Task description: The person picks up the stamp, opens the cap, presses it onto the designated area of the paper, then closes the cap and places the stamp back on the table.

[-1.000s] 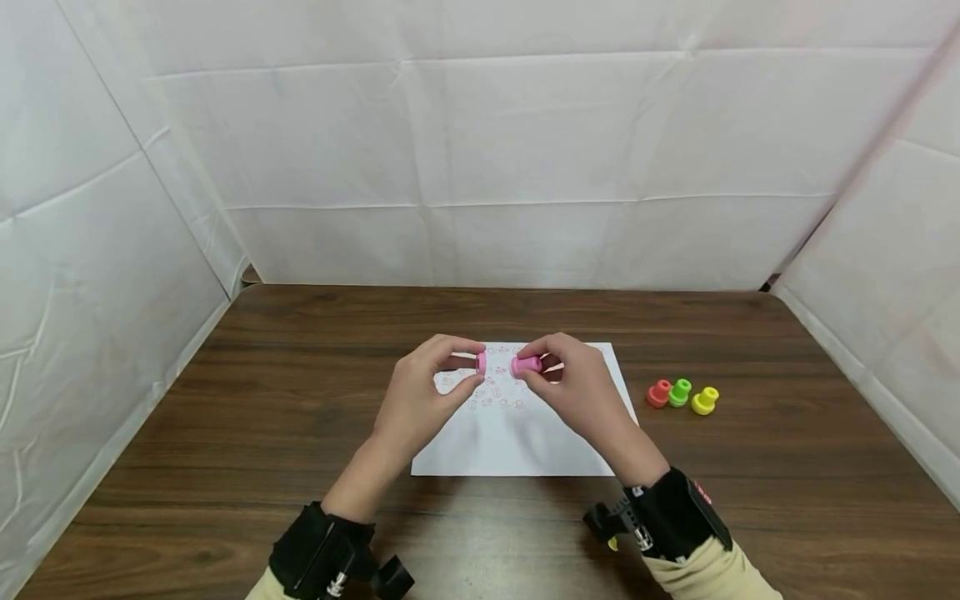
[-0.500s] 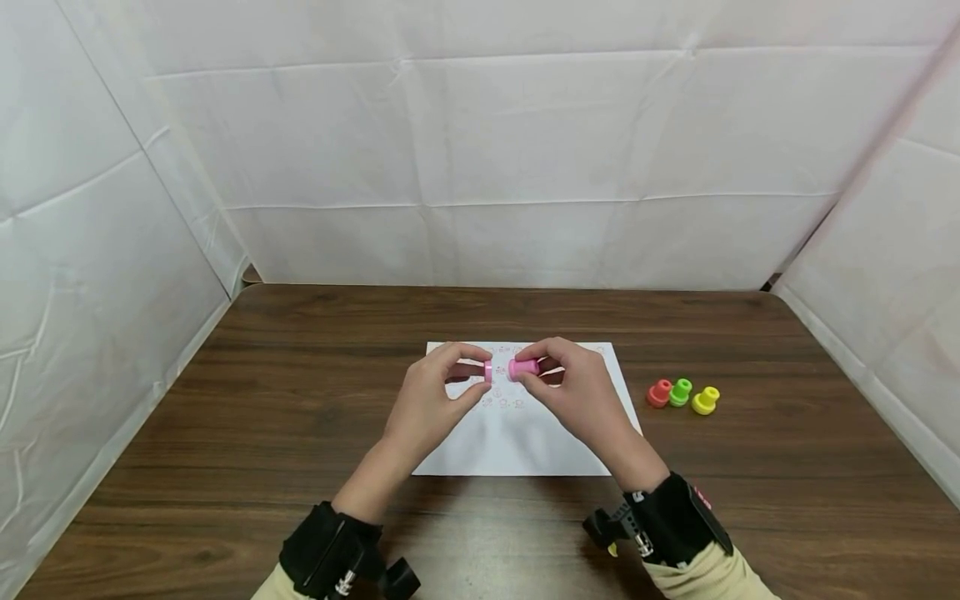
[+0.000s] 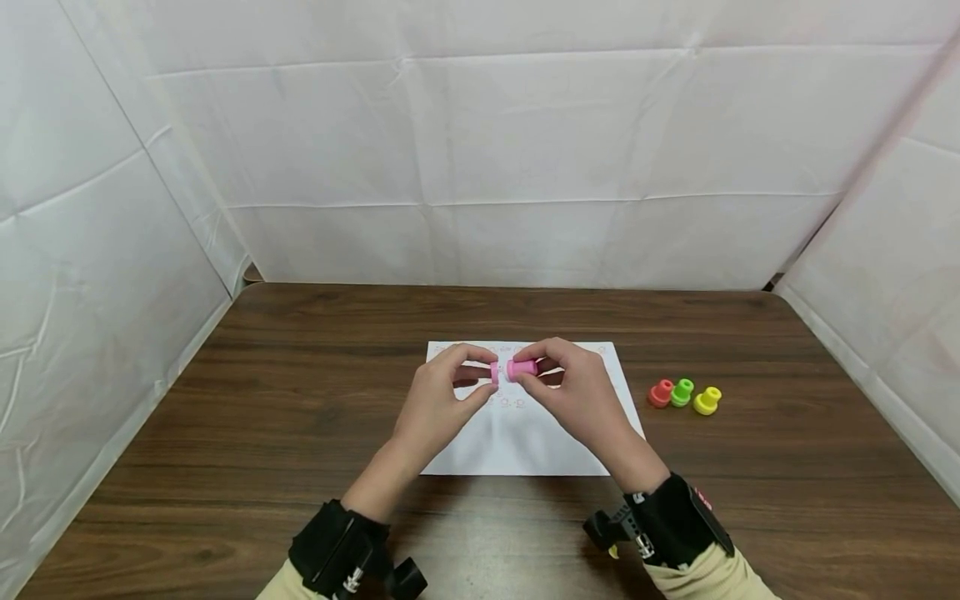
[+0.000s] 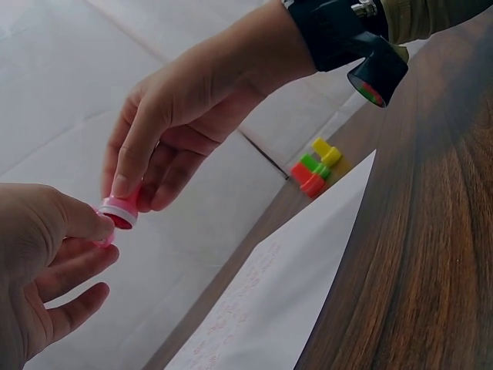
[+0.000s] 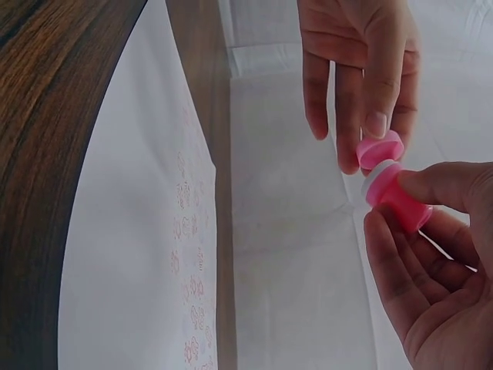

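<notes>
My left hand (image 3: 438,404) pinches a small pink cap (image 3: 494,372) between thumb and index finger. In my right hand (image 3: 573,383) is a pink toy stamp (image 3: 522,369), gripped by thumb and fingers, its wide end turned left toward the cap. A narrow gap separates the two in the head view. The right wrist view shows a white ring round the end of the stamp (image 5: 404,204), close to the open side of the cap (image 5: 379,149). Below both hands lies a white sheet of paper (image 3: 517,446) with rows of small reddish prints.
Right of the paper, a red stamp (image 3: 661,393), a green stamp (image 3: 682,392) and a yellow stamp (image 3: 707,401) stand close together on the brown wooden table (image 3: 300,367). White cloth (image 3: 525,167) hangs behind the table and along both sides.
My left hand has moved slightly right with the cap, narrowing the gap to the stamp. The right hand has shifted only a little to the left. The other stamps stay in place.
</notes>
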Action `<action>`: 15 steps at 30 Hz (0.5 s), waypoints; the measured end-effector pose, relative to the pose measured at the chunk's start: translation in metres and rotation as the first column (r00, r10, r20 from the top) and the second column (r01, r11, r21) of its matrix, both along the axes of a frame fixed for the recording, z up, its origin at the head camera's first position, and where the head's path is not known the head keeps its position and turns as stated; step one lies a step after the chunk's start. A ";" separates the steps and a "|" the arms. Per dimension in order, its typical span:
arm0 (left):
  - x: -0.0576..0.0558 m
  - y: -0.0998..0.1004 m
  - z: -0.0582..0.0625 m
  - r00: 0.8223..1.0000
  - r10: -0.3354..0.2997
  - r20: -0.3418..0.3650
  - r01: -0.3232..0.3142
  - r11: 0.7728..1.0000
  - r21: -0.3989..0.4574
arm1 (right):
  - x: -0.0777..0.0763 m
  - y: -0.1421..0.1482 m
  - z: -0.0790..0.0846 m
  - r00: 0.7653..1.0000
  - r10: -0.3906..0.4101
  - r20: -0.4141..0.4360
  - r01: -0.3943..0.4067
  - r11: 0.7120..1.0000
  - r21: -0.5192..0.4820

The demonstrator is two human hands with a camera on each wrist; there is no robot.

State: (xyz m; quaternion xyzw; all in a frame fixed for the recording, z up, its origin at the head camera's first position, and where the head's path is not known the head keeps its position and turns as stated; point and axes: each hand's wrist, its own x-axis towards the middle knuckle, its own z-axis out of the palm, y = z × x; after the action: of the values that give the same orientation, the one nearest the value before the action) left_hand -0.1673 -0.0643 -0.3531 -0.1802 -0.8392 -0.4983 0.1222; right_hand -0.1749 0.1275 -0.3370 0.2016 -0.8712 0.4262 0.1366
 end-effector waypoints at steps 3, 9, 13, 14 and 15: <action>0.000 0.001 0.000 1.000 -0.003 0.004 0.003 1.000 0.014 | 0.001 -0.001 0.000 1.000 0.009 0.010 -0.009 1.000 -0.008; 0.001 0.002 0.001 1.000 -0.004 0.009 0.003 1.000 0.030 | 0.001 -0.003 -0.002 1.000 0.021 0.000 -0.021 1.000 -0.014; -0.001 0.003 0.001 1.000 -0.010 0.009 0.010 0.999 0.042 | 0.000 -0.004 -0.001 1.000 0.023 -0.006 -0.023 1.000 -0.018; -0.001 0.003 0.001 1.000 -0.012 0.010 0.012 0.999 0.046 | 0.000 -0.004 -0.001 1.000 0.023 -0.007 -0.023 0.999 -0.021; -0.001 0.003 0.001 1.000 -0.014 0.011 0.014 0.999 0.048 | 0.000 -0.004 -0.001 1.000 0.023 -0.005 -0.024 0.999 -0.028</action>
State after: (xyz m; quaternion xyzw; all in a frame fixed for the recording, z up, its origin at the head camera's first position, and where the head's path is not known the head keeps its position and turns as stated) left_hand -0.1683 -0.0613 -0.3523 -0.1804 -0.8265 -0.5201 0.1182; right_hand -0.1747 0.1230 -0.3379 0.2109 -0.8625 0.4393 0.1363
